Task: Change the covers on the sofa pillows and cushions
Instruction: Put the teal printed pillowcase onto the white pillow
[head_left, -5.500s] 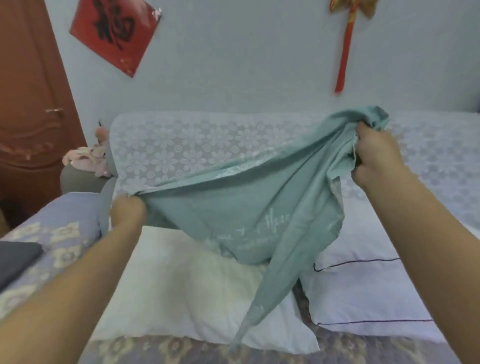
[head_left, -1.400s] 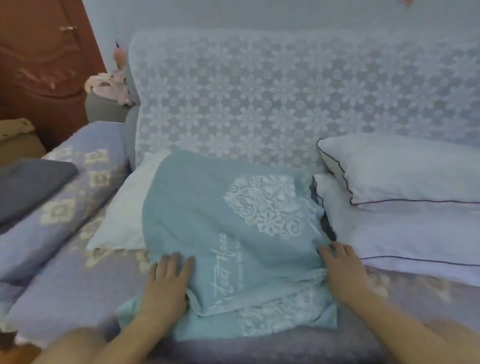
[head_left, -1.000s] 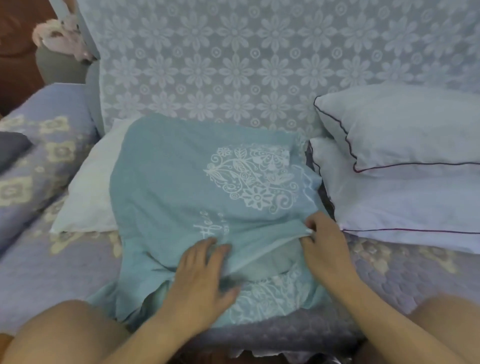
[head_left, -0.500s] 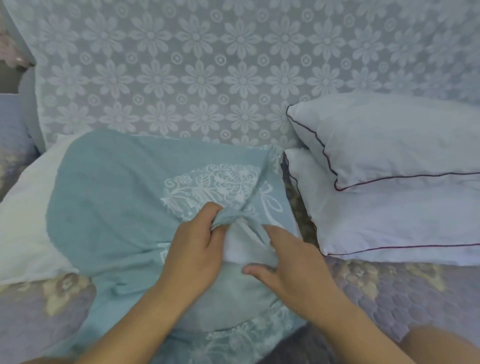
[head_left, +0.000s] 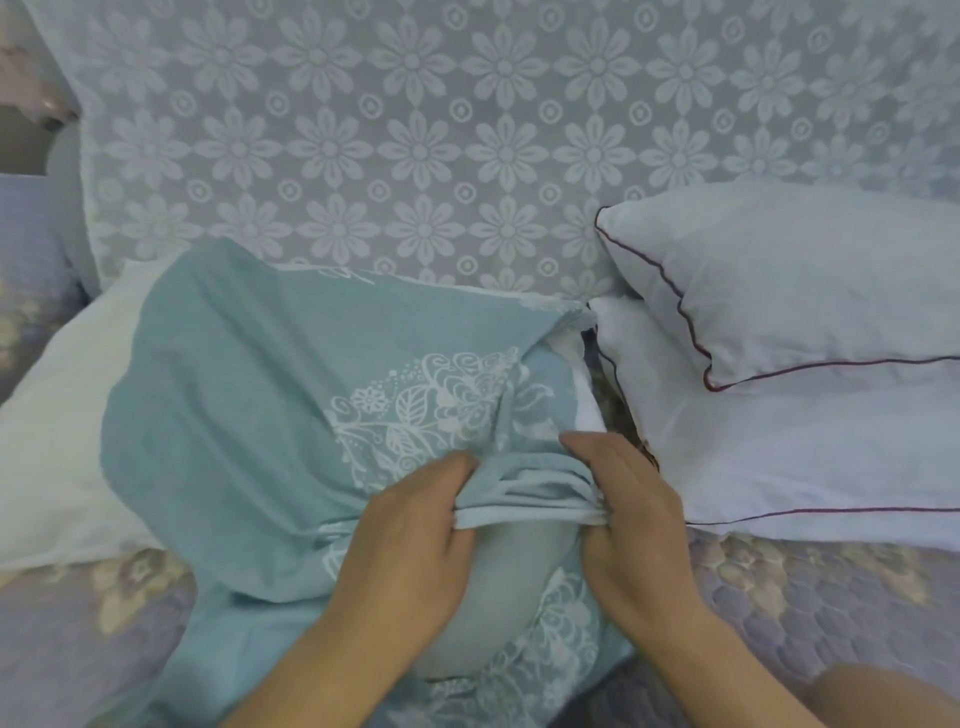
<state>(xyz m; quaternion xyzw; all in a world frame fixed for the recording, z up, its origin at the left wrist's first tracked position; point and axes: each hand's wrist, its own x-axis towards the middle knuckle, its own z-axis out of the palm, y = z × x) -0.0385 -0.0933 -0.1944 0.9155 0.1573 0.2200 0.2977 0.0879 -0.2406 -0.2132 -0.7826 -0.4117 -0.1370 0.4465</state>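
Teal pillowcase (head_left: 249, 415) is lying over a white pillow (head_left: 57, 426) at nine o'clock on the sofa, both hands' fingers (head_left: 441, 483) pinching its bunched opening, which is risking slipping free or twisting the cover crooked.

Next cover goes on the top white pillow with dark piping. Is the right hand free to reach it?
Probably not yet: the right hand pinches the gathered teal cover. The top piped pillow lies unobstructed.

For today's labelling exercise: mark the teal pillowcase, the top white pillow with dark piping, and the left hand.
teal pillowcase (head_left: 234, 415), head view, plain fabric left of the print.
top white pillow (head_left: 805, 280), head view, middle of its face.
left hand (head_left: 410, 540), head view, back of the hand.
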